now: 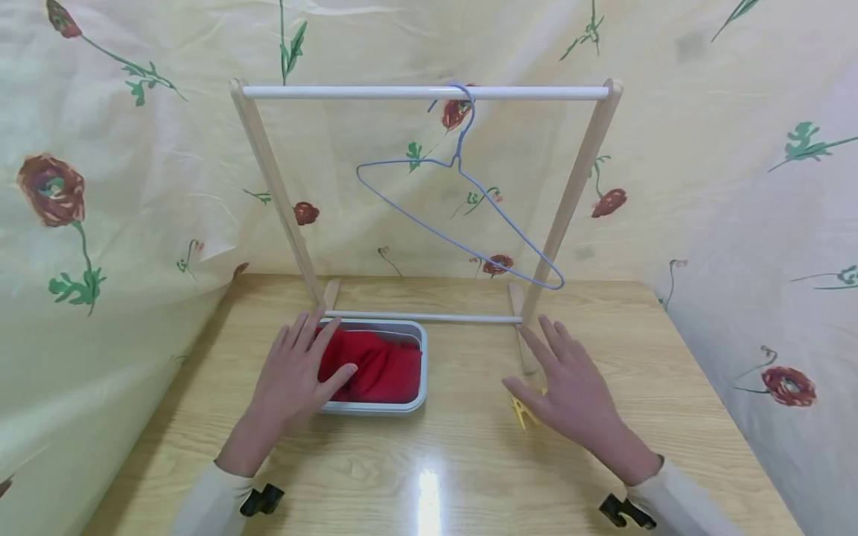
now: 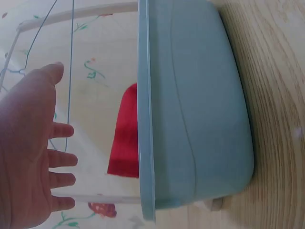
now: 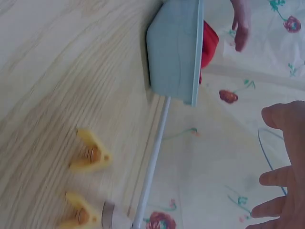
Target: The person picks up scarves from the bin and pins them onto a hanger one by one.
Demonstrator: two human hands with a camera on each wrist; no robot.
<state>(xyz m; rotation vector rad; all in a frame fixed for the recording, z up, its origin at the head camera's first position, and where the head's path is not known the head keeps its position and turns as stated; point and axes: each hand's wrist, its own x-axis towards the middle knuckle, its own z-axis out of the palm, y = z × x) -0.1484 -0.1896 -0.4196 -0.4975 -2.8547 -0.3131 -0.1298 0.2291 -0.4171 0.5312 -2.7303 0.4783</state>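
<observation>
Yellow clothespins (image 3: 97, 155), distinctly two only in the right wrist view

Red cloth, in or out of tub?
In: the red cloth lies within the tub in the head view; wrist views show part above the rim.

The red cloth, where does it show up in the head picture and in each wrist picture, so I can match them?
Head: the red cloth is just left of centre, inside the tub, partly covered by the left hand.
Left wrist: left of centre, showing beyond the rim.
Right wrist: upper right, showing beyond the rim.
Shared landmark: the tub, in all three views.
</observation>
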